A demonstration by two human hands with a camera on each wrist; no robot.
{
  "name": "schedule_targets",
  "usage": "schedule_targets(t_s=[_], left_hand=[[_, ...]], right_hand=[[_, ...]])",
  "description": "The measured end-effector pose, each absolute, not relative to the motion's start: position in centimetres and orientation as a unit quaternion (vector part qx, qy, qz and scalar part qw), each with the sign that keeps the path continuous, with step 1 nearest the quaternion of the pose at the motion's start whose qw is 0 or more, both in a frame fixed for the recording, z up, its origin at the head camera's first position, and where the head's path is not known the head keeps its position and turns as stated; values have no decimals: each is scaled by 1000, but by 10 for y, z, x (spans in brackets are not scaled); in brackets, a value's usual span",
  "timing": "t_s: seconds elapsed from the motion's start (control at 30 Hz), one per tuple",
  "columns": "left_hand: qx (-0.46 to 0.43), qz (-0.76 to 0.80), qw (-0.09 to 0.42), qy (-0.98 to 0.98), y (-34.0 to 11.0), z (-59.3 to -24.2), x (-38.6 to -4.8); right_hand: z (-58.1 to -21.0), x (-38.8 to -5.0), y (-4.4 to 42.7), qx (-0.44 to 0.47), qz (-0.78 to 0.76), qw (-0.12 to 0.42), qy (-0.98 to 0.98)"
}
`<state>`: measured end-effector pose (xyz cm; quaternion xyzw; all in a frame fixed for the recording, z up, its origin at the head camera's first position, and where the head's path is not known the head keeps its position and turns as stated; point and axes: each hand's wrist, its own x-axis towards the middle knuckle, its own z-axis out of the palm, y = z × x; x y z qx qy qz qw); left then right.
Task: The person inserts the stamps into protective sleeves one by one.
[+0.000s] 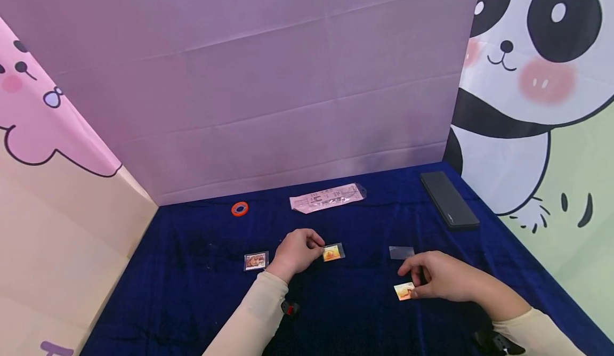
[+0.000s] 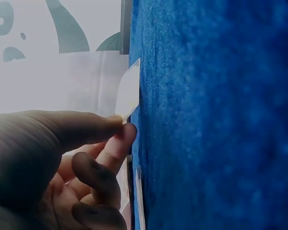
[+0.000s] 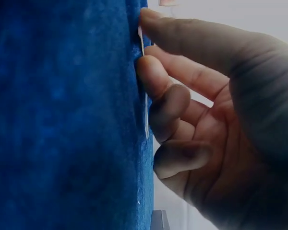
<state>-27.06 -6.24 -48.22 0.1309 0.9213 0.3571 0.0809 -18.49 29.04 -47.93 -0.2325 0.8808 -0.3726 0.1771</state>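
Note:
My left hand (image 1: 298,250) pinches the edge of a small yellow stamp in a clear sleeve (image 1: 333,252) between thumb and index finger. In the left wrist view this sleeved stamp (image 2: 128,91) tilts up, close to the blue cloth. Low over the cloth, my right hand (image 1: 440,277) has its thumb at the right edge of a loose yellow-orange stamp (image 1: 404,291); thumb and index fingertip stand apart. Just beyond the index finger lies a clear sleeve (image 1: 401,252). Left of my left wrist, another sleeved stamp (image 1: 256,261) with a reddish picture lies flat.
A red-orange ring-shaped roll (image 1: 240,209) lies at the back left. A pink printed packet (image 1: 328,198) rests at the back middle, and a dark flat case (image 1: 449,200) at the back right. Blue cloth (image 1: 192,302) covers the table, with printed curtains around it.

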Motion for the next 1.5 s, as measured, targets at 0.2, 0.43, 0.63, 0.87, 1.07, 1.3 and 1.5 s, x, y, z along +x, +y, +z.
schedule_targets(t_s=[0.2, 0.43, 0.63, 0.87, 1.07, 1.3, 1.5], left_hand=[[139, 333, 80, 929, -62, -484, -270], [143, 326, 74, 931, -62, -488, -273], [145, 331, 75, 929, -62, -489, -273], [146, 331, 76, 929, -60, -487, -270], [164, 330, 73, 927, -55, -480, -267], [194, 314, 71, 927, -44, -471, -265], [226, 309, 70, 921, -26, -461, -263]], right_hand=[[-483, -185, 292, -230, -371, 172, 883], [-486, -185, 293, -246, -354, 140, 892], [-486, -185, 294, -246, -351, 129, 894], [-484, -185, 295, -245, -362, 141, 888], [-485, -187, 298, -234, -407, 160, 868], [-487, -191, 310, -210, -428, 105, 873], [-486, -193, 319, -147, -438, 19, 887]])
